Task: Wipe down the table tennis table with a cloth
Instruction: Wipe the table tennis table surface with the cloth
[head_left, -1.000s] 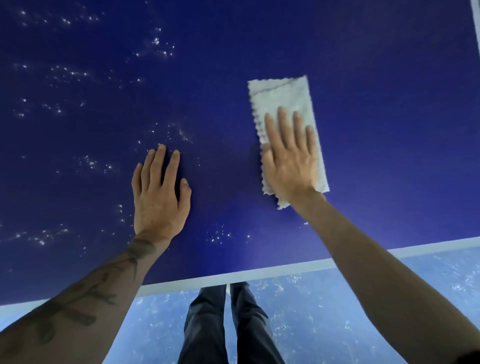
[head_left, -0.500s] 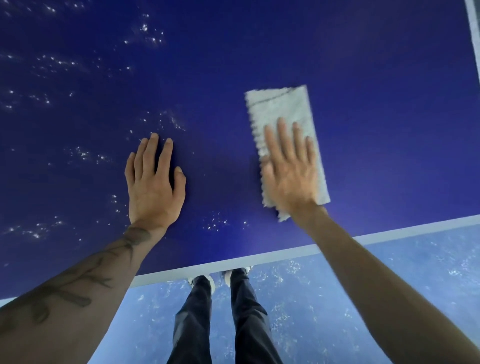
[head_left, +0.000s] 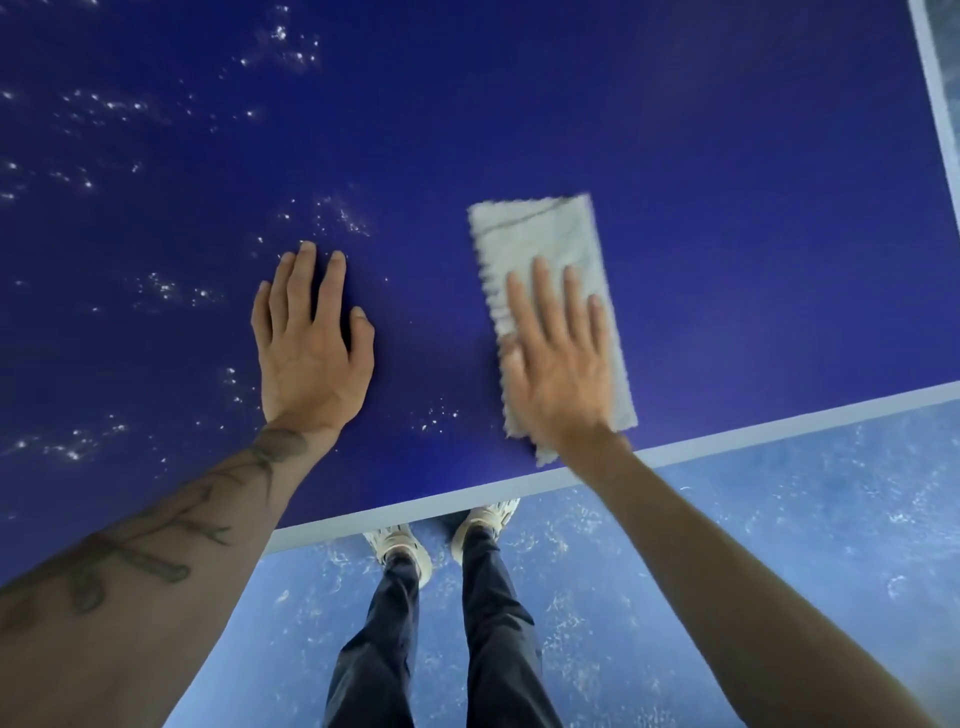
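right hand (head_left: 563, 364), spread flat, has pulled the cloth (head_left: 540, 234) almost to the white edge (head_left: 779, 434) of the surface (head_left: 727, 208); stroke nearly finished.

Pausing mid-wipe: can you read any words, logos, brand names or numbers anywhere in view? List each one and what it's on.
No readable text in this view.
The table: plain blue top with pale edge lines, no print.
The cloth: one thin dark line across it, no lettering or tag.
The tattoo on the left forearm: a drawn pattern, no letters I can make out.
The shoes: too small to show any brand.
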